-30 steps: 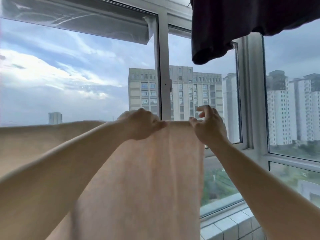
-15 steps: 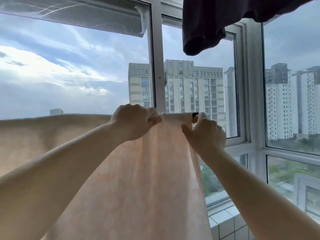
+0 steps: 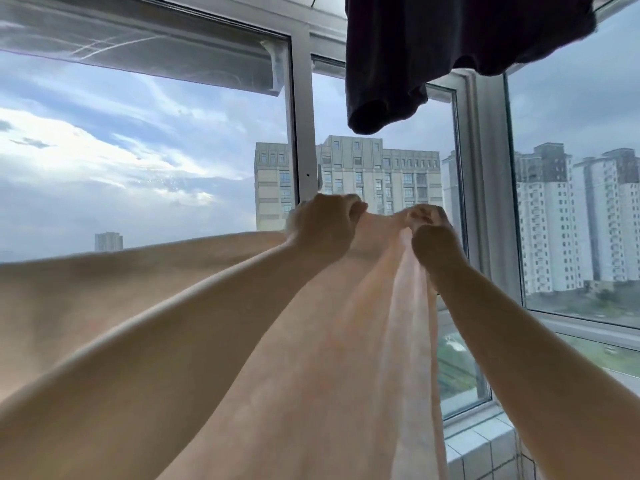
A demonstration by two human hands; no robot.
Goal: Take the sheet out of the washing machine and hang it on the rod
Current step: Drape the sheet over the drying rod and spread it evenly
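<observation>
Two hands work at the top fold of the peach sheet (image 3: 346,341) in the head view, both just below the window handle (image 3: 318,178). The left hand (image 3: 323,230) stays clenched on the fold; the right hand (image 3: 433,237) has closed in toward it and now pinches the cloth, which is bunched where it lay flat a moment ago. The rod itself is hidden under the draped sheet, so hanging looks nearly done, with spreading left. A dark garment (image 3: 450,46) hangs above the handle.

One head-worn view looks forward along both outstretched arms, close behind them, facing the window (image 3: 207,150).
</observation>
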